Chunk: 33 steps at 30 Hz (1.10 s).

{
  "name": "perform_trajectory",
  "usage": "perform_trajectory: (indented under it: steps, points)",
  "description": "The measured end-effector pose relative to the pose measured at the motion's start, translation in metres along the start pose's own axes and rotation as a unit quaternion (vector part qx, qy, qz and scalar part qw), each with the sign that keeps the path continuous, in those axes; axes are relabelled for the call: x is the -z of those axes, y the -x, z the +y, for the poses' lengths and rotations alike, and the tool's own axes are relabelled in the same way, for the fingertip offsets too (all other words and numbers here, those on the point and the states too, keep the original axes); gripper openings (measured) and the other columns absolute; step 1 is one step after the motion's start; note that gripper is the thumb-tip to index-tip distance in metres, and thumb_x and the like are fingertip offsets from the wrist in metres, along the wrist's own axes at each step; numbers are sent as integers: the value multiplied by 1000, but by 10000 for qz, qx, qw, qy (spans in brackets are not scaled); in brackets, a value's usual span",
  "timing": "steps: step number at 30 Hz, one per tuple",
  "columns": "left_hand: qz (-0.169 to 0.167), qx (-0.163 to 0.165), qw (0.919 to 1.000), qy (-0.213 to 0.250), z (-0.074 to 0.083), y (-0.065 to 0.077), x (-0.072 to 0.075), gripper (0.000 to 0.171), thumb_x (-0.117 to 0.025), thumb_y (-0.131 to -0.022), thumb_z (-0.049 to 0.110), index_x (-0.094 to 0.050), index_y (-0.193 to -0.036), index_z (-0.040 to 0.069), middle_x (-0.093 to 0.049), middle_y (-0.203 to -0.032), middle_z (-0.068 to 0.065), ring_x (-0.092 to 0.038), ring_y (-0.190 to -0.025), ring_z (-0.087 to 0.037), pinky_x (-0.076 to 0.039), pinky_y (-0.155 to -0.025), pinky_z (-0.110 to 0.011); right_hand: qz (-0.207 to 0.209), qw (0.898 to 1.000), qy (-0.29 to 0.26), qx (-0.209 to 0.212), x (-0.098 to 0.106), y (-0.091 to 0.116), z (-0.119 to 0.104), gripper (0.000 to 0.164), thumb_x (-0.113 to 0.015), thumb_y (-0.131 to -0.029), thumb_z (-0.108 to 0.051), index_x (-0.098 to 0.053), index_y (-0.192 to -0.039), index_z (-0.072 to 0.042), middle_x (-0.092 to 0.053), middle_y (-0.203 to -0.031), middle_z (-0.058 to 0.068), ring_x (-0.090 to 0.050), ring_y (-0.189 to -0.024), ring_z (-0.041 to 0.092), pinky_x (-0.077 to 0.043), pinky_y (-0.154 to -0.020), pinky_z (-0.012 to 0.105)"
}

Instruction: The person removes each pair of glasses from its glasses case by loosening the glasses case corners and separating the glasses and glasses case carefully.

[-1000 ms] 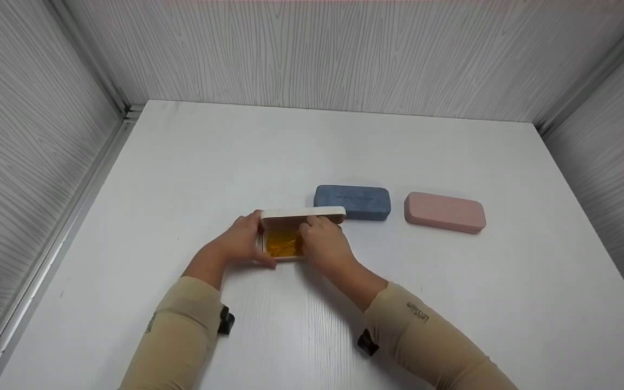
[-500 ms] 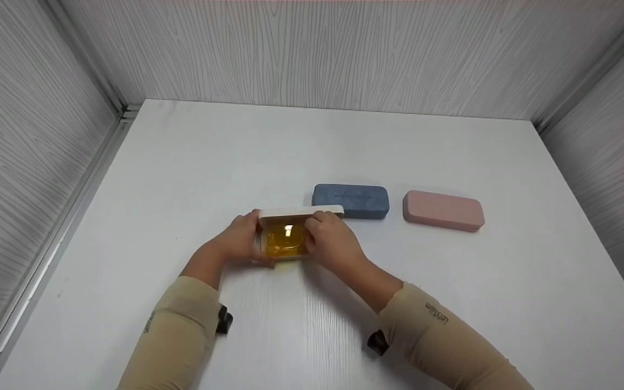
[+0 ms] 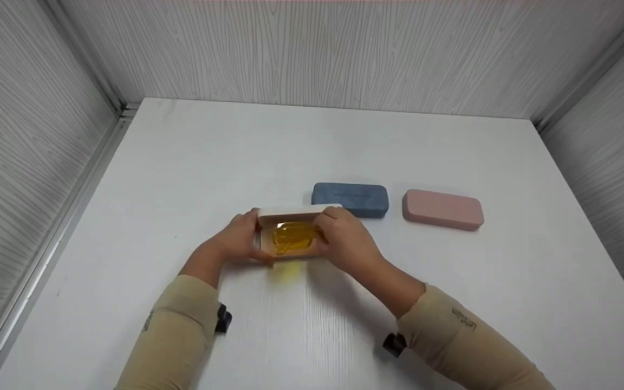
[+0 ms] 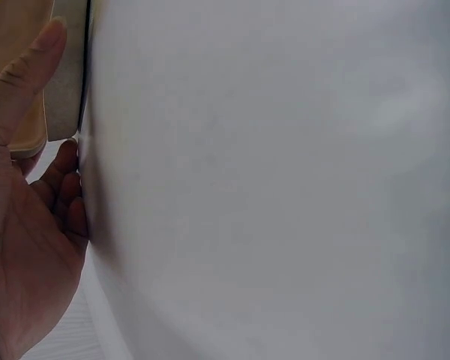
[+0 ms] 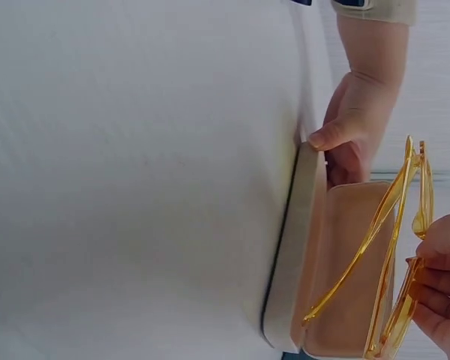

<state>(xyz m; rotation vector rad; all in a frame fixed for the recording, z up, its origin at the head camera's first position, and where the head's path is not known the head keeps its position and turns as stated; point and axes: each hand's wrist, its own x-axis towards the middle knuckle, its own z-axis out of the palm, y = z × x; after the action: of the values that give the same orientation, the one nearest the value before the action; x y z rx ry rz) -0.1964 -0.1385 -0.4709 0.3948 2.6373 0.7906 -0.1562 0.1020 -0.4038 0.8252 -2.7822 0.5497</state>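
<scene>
A white glasses case [image 3: 296,210] with a tan lining lies on the table with its lid raised. My left hand [image 3: 233,238] grips its left end, thumb at the front edge and fingers toward the back. In the left wrist view the thumb lies along the case wall [image 4: 66,82]. My right hand [image 3: 347,238] pinches a pair of clear yellow glasses [image 3: 293,236] by the middle of the frame. The right wrist view has the glasses [image 5: 369,234] lifted over the case, their arms folded partly inward, with the tan bottom of the case [image 5: 352,262] visible behind.
Just behind the white case, a closed blue case [image 3: 352,199] is partly hidden by the raised lid. Farther right lies a closed pink case [image 3: 443,209]. The white table [image 3: 312,146] is bordered by grey wood-grain panels [image 3: 312,54] at the back and sides.
The yellow glasses have come up from the bottom of the case in my right hand, which has moved slightly right. The left hand stays on the case.
</scene>
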Motion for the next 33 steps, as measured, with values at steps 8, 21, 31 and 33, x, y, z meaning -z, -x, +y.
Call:
perform_trajectory:
  steps: [8, 21, 31, 33]
  points:
    - [-11, -61, 10000, -51, 0, 0, 0, 94, -83, -55, 50, -35, -125, 10, -47, -112, -4, -38, -107, -23, -35, -98, -39, 35, 9990, 55, -448, 23, 14, 24, 13, -67, -77, -7, -67, -90, -9, -58, -87, 1, -53, -83, 15, -49, -76, 26]
    - [-83, 13, 9999, 103, -1, 4, 2, 103, -84, -56, 47, -29, -133, 8, -45, -119, -7, -37, -113, -23, -33, -101, -41, -349, 9809, 144, -1910, 48, 41, 105, 15, -65, -81, -9, -68, -95, -4, -59, -92, 6, -53, -86, 21, -48, -84, 37]
    - [-72, 43, 9998, 159, -3, 0, 0, 105, -84, -52, 50, -30, -132, 10, -45, -120, -4, -36, -114, -21, -31, -103, -40, -494, 9736, 290, -2208, 52, 75, 158, 16, -63, -81, -6, -65, -95, 1, -58, -92, 13, -52, -88, 27, -46, -85, 45]
    - [-77, 36, 9998, 180, -2, 0, 1, 104, -85, -52, 49, -31, -132, 10, -45, -119, -4, -36, -114, -21, -31, -103, -40, -503, 9731, 349, -2222, 52, 80, 164, 16, -63, -81, -6, -65, -95, 2, -58, -92, 13, -52, -88, 29, -45, -85, 46]
